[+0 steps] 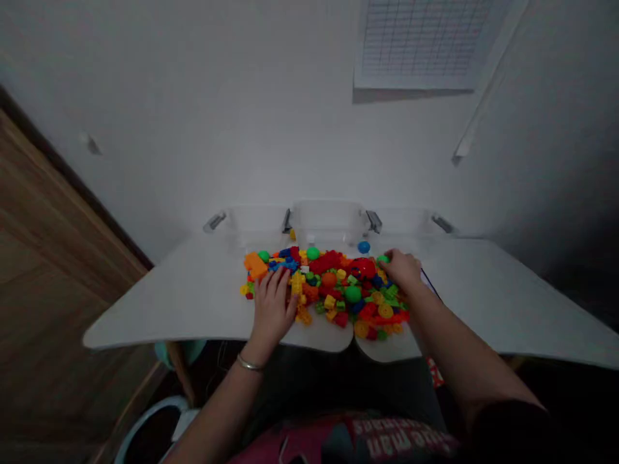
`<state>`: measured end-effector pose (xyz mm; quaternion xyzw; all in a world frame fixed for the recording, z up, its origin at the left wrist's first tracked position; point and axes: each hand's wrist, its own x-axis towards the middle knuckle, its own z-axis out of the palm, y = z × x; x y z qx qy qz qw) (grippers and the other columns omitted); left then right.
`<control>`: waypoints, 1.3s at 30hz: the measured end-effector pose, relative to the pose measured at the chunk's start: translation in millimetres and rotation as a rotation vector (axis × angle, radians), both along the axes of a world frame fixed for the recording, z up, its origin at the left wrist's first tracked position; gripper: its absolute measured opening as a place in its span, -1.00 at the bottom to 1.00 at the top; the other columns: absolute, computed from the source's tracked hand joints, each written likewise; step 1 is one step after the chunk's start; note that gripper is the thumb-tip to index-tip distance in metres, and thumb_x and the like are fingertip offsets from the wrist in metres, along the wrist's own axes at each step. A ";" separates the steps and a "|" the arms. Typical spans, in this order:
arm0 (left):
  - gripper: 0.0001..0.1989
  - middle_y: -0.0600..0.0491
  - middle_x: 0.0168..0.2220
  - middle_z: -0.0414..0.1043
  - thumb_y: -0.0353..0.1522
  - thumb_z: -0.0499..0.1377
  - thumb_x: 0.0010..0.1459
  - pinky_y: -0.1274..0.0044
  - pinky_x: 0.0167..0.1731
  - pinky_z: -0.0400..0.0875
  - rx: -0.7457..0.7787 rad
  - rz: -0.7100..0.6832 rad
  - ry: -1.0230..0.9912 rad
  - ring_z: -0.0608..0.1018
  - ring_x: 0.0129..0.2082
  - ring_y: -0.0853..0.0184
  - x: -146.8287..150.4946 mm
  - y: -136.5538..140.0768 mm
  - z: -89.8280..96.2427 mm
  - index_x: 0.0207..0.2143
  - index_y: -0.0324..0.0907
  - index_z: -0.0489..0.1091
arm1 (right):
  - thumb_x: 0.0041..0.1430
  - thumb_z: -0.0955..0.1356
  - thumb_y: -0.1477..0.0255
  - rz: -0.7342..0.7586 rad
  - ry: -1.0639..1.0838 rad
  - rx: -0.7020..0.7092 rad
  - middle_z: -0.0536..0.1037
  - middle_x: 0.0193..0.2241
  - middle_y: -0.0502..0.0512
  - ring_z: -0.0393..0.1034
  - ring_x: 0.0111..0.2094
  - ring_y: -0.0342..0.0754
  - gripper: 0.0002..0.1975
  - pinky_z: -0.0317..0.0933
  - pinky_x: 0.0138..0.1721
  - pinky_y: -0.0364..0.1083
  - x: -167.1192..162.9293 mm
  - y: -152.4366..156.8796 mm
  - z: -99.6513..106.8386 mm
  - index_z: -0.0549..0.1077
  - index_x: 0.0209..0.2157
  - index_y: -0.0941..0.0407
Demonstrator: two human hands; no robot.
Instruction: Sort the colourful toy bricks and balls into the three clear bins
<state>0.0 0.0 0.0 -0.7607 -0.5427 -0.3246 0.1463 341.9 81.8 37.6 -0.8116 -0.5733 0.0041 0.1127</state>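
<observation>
A pile of small coloured plastic toy pieces lies across the middle of the white table. My left hand [274, 304] rests on its left side, fingers stretched over the pieces, beside a yellow piece [296, 283] and below some blue ones [285, 264]. At the right end of the heap, my right hand [404, 269] has its fingertips closed around a green ball [383, 259]. Other green balls [353, 294], an orange ball [329, 280] and a red rounded piece [362, 267] sit among the pieces. A blue ball [363, 247] lies just behind the pile.
Three clear plastic bins with grey clips stand against the wall: left [256, 222], middle [329, 216] and right [403, 222]. The white table [174, 303] has a notch in its front edge. A printed grid sheet [420, 45] hangs above. Below left is a round bin [152, 428].
</observation>
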 end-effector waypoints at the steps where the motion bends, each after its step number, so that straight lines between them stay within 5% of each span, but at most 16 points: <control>1: -0.46 -0.17 0.24 0.22 -0.21 -0.01 0.27 0.08 0.25 -0.05 0.001 -0.005 -0.006 0.20 0.22 0.03 0.1 0.3 -0.3 0.24 -0.27 0.17 | 0.12 0.30 0.18 -0.008 0.007 0.016 0.58 -0.17 0.27 0.40 -0.02 0.22 -0.58 0.18 -0.04 0.09 0.1 -0.4 0.5 0.47 -0.05 0.10; 10: -0.45 -0.17 0.23 0.24 -0.19 -0.04 0.28 0.08 0.26 -0.08 0.020 -0.014 -0.030 0.23 0.21 0.03 0.0 0.4 -2.2 0.25 -0.26 0.15 | 0.06 0.32 0.25 0.097 0.260 0.183 0.57 -0.14 0.19 0.48 -0.19 0.09 -0.56 0.29 -0.19 -0.01 13.0 -12.7 17.8 0.39 -0.02 0.12; 15: -0.45 -0.16 0.23 0.23 -0.19 -0.06 0.29 0.09 0.25 -0.07 0.025 -0.018 -0.028 0.23 0.21 0.03 -0.9 1.1 -3.4 0.25 -0.27 0.15 | 0.03 0.32 0.28 0.245 0.383 0.672 0.51 -0.09 0.19 0.46 -0.30 -0.01 -0.52 0.36 -0.26 -0.02 19.9 -18.5 49.2 0.35 0.01 0.13; 19: -0.45 -0.16 0.24 0.23 -0.19 -0.06 0.29 0.09 0.25 -0.08 0.020 -0.013 -0.029 0.22 0.21 0.04 -1.8 1.7 -3.9 0.25 -0.26 0.15 | 0.04 0.29 0.33 0.273 0.346 0.945 0.45 -0.04 0.22 0.41 -0.17 0.02 -0.52 0.38 -0.17 0.02 30.5 -3.4 62.7 0.35 0.04 0.12; 25: -0.45 -0.16 0.23 0.23 -0.20 -0.05 0.28 0.08 0.25 -0.09 0.007 -0.008 -0.027 0.22 0.21 0.04 -1.2 1.4 -3.6 0.25 -0.25 0.15 | 0.08 0.24 0.38 0.220 0.274 0.691 0.51 -0.09 0.28 0.44 -0.28 0.02 -0.54 0.31 -0.06 0.09 41.6 31.9 49.9 0.44 0.01 0.17; 29: -0.45 -0.16 0.23 0.23 -0.21 -0.04 0.28 0.08 0.25 -0.08 0.011 -0.005 -0.019 0.22 0.21 0.04 0.2 1.4 -4.1 0.25 -0.25 0.15 | 0.13 0.23 0.37 0.219 0.196 0.499 0.53 -0.06 0.26 0.45 -0.17 0.08 -0.54 0.28 -0.04 0.07 35.6 39.0 41.2 0.41 0.06 0.15; 39: -0.45 -0.16 0.23 0.24 -0.21 -0.03 0.27 0.10 0.26 -0.09 0.012 -0.009 -0.025 0.23 0.21 0.04 2.9 0.7 -3.2 0.25 -0.24 0.15 | 0.26 0.15 0.36 0.108 -0.017 0.351 0.61 -0.18 0.27 0.46 -0.10 0.15 -0.57 0.17 -0.01 0.06 26.9 36.5 39.1 0.45 0.04 0.18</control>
